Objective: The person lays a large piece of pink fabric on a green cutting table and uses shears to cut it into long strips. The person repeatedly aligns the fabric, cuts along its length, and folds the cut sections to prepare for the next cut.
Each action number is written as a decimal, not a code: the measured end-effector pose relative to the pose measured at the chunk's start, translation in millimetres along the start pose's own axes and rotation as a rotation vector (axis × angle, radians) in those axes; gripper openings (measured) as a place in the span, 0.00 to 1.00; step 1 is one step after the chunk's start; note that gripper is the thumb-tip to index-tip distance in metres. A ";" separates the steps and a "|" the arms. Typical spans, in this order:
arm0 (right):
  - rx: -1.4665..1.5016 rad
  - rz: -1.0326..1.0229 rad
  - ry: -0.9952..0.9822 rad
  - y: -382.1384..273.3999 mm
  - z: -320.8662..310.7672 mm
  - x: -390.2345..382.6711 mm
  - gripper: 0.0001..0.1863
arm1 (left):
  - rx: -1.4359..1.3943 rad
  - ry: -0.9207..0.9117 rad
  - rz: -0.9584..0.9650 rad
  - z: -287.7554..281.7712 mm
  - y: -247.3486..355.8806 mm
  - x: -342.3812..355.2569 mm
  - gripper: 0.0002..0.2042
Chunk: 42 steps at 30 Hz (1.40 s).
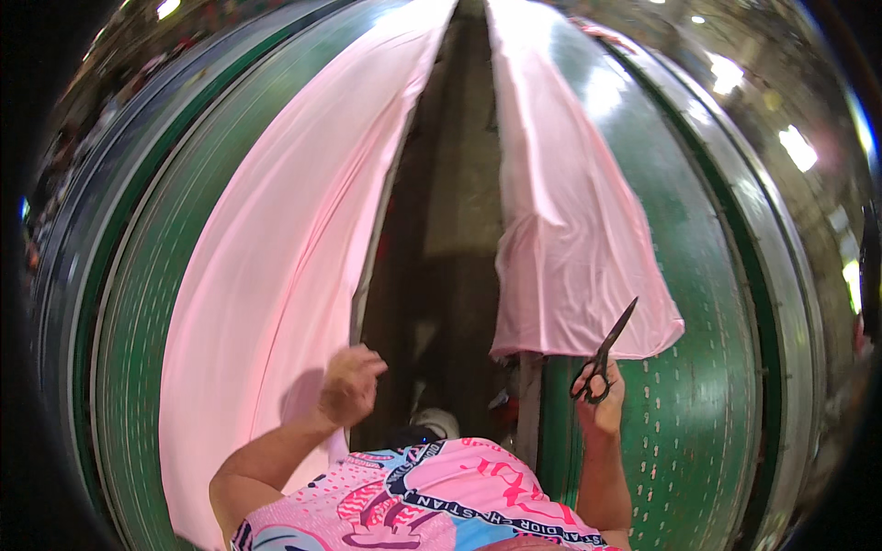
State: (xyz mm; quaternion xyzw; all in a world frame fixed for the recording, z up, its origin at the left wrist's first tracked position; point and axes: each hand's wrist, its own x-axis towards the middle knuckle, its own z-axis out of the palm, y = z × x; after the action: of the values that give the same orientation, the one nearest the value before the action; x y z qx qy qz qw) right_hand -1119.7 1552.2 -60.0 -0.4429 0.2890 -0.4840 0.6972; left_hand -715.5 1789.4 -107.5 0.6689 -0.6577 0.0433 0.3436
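Observation:
In my right hand (601,411) is a pair of black-handled scissors (603,365), held by the loops. Their dark blades look closed and point up and away, over the near end of the right pink cloth (574,248). That cloth lies lengthwise along the right green table, its near edge close to my right hand. My left hand (351,383) hovers by the inner edge of the left pink cloth (285,248), fingers curled in and slightly blurred. I see nothing in it, and its shadow falls on the cloth.
Two long green tables run away from me, the left one (142,303) and the right one (707,367), with a dark floor aisle (450,211) between them. A metal rail (781,266) follows the right table's outer side. Lights shine at the upper right.

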 end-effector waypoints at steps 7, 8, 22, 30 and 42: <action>-0.017 0.103 -0.112 9.5 18.9 -49.3 0.41 | 0.357 -0.173 -0.716 -54.3 -26.4 -165.0 0.26; -0.028 0.121 -0.125 13.2 18.7 -61.9 0.41 | 0.410 -0.186 -0.704 -50.4 -30.4 -183.8 0.27; -0.003 0.344 -0.199 80.3 37.7 -105.7 0.38 | 0.455 -0.089 -0.592 -40.7 -29.4 -190.4 0.26; -0.113 0.433 -0.322 142.4 63.3 -107.4 0.32 | 0.456 -0.041 -0.597 -40.3 -34.2 -200.8 0.25; -0.248 0.445 -0.561 164.8 107.6 -131.4 0.25 | 0.439 -0.043 -0.659 -28.0 -37.9 -207.9 0.26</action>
State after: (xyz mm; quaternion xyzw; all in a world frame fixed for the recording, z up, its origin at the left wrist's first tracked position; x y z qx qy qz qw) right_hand -1009.0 1733.8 -163.9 -0.5654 0.2324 -0.1420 0.7785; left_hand -697.2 1976.8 -207.5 0.9025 -0.3898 0.0564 0.1743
